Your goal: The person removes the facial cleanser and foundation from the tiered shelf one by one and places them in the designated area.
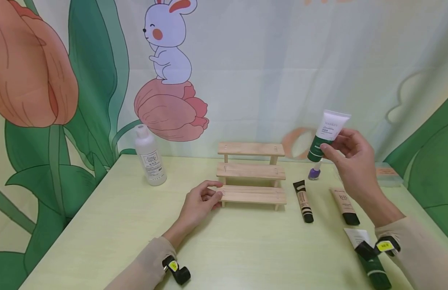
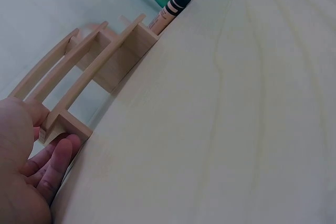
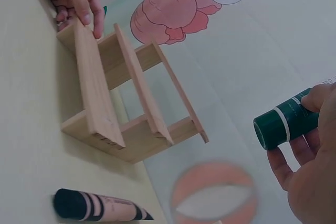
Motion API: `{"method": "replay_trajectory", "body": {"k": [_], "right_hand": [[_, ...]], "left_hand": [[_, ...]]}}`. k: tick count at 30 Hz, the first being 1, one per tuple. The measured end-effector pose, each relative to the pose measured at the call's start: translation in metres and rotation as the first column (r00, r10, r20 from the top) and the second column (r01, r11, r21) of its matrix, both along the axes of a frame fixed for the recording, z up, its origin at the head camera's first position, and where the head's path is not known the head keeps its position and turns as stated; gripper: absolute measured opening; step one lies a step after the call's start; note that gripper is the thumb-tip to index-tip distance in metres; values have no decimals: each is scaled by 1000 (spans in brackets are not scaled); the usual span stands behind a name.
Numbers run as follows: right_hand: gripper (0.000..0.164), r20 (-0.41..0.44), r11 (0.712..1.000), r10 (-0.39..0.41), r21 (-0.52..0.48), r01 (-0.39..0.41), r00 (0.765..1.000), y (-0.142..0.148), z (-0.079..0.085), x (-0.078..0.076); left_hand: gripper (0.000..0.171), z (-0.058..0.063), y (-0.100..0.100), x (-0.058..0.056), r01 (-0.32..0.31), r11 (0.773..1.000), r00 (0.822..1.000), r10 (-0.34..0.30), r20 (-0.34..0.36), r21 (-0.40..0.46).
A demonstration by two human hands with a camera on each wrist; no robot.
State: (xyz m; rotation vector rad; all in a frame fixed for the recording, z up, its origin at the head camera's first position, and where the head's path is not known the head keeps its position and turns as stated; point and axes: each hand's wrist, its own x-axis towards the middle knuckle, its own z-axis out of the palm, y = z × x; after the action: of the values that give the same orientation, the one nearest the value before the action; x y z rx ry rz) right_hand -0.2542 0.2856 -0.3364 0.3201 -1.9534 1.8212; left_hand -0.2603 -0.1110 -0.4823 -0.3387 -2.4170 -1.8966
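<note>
A small wooden three-step rack [image 1: 251, 171] stands near the back of the table with bare shelves. My left hand [image 1: 200, 201] grips the left end of its lowest step, thumb above and fingers around the edge in the left wrist view [image 2: 23, 156]. Raised above the table to the right of the rack, my right hand [image 1: 356, 169] pinches a white and dark green squeeze tube [image 1: 327, 135], its green cap [image 3: 270, 129] pointing down and left. Below that tube stands a small purple nail polish bottle [image 1: 314, 172], partly hidden behind it.
Right of the rack lie a black-and-beige tube [image 1: 304, 203], a beige BB cream tube [image 1: 345, 205] and a larger green-and-white tube [image 1: 372, 266], partly covered by the wrist camera. A white bottle [image 1: 150, 159] stands back left. A clear box [image 1: 388, 175] sits at the back right.
</note>
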Motion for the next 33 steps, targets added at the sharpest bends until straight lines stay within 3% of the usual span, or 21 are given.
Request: {"method": "replay_trajectory", "body": {"k": [7, 12, 14, 19, 28, 33], "right_hand": [[37, 74, 989, -50, 143, 39, 996, 8, -18, 24], [37, 79, 978, -59, 205, 41, 995, 12, -32, 40], [37, 81, 981, -38, 191, 22, 996, 14, -38, 46], [37, 114, 966, -75, 254, 44, 991, 17, -52, 63], [41, 157, 919, -163, 384, 91, 974, 23, -66, 89], [43, 191, 921, -158, 381, 76, 969, 20, -73, 100]], "left_hand": [[28, 4, 3, 1, 9, 1000, 1000, -9, 1, 4], [29, 3, 5, 0, 17, 1000, 1000, -17, 13, 12], [29, 3, 5, 0, 16, 1000, 1000, -16, 14, 11], [29, 2, 4, 0, 12, 1000, 1000, -12, 14, 3], [29, 1, 0, 1, -1, 1000, 1000, 1, 15, -5], [30, 2, -2, 2, -6, 1000, 1000, 6, 17, -7]]}}
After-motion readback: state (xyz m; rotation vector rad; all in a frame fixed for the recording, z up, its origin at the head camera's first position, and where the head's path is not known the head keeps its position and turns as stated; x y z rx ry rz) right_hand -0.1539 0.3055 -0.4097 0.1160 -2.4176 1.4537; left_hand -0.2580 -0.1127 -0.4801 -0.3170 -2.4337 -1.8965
